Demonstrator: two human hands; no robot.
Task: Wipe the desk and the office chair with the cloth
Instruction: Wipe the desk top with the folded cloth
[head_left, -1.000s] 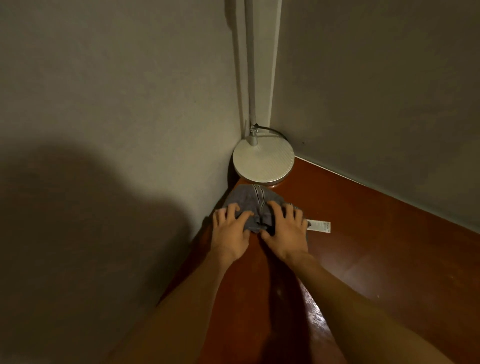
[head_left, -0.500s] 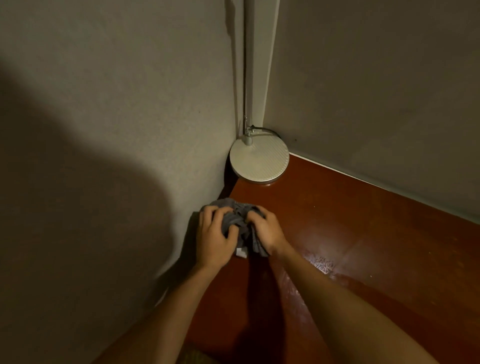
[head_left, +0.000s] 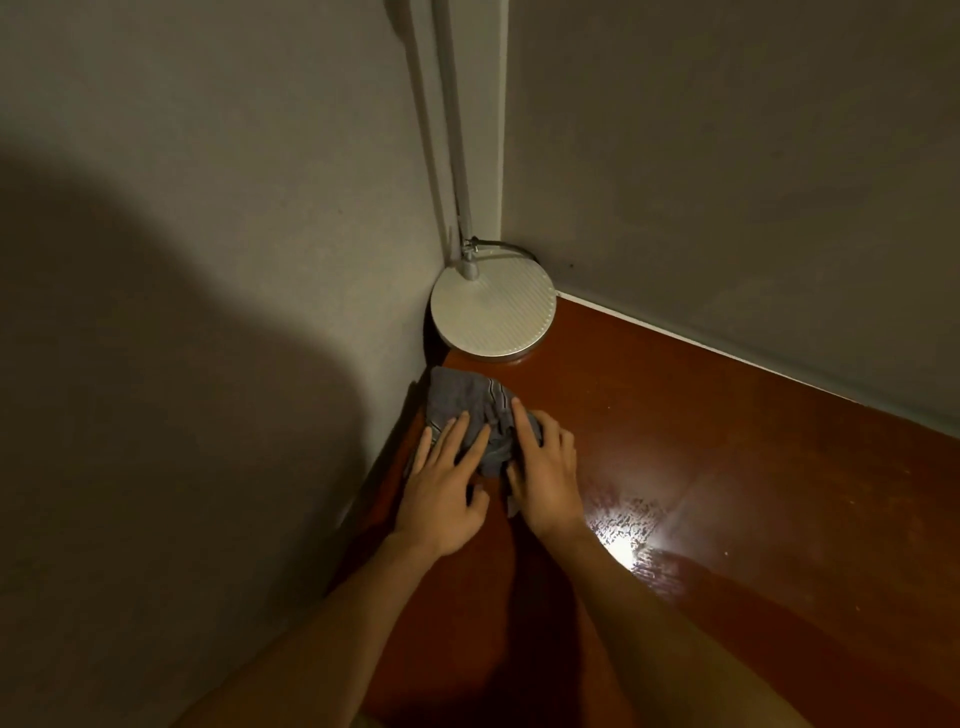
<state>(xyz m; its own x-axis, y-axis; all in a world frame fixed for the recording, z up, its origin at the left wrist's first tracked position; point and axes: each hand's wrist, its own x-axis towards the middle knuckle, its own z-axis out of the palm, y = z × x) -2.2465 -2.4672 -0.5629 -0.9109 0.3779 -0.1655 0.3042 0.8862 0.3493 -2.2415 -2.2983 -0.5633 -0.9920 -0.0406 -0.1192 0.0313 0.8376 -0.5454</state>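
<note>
A grey striped cloth (head_left: 460, 397) lies bunched on the reddish-brown desk (head_left: 701, 441), close to the left wall. My left hand (head_left: 447, 483) lies flat on its left part with straight, spread fingers. My right hand (head_left: 545, 467) presses the cloth's right part, fingers extended over the folds. Part of the cloth is hidden under both hands. The office chair is not in view.
A round white lamp base (head_left: 493, 314) with a thin pole and cable stands in the desk's back corner, just beyond the cloth. Grey walls (head_left: 208, 208) bound the desk on the left and at the back. A wet, shiny patch (head_left: 626, 525) gleams right of my right wrist.
Both hands had gathered and gripped the cloth half a second ago; now the fingers are stretched out flat and the cloth is spread further toward the lamp base.
</note>
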